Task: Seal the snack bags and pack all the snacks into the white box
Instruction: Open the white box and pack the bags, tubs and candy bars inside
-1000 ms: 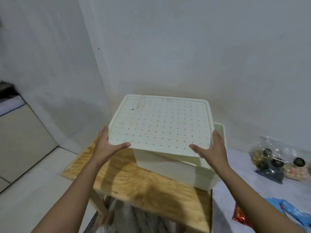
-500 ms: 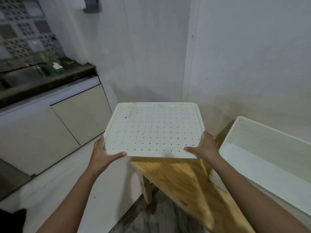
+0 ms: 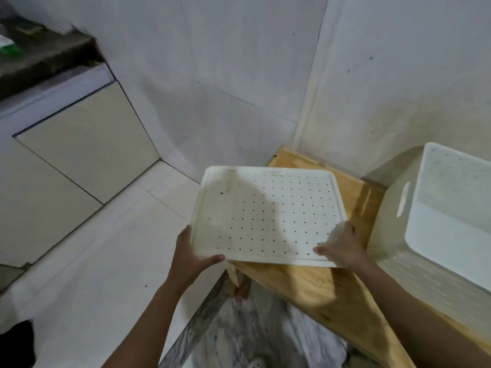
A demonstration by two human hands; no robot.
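Observation:
I hold a white lid [image 3: 268, 213] dotted with small holes, flat and a little tilted, over the left end of a wooden table [image 3: 316, 285]. My left hand [image 3: 190, 257] grips its near left corner, thumb on top. My right hand [image 3: 342, 248] grips its near right corner. The white box [image 3: 430, 235] stands open on the table at the right, with a slot handle in its side. No snack bags are in view.
White tiled walls meet in a corner behind the table. A low beige cabinet [image 3: 79, 144] with a dark counter stands at the left. White floor tiles [image 3: 106, 261] lie below the lid's left side. Patterned cloth [image 3: 252, 335] is at the bottom.
The lid came off the box and moved left and down, away from it, held in both hands. The view swung left, so the snack bags left the frame.

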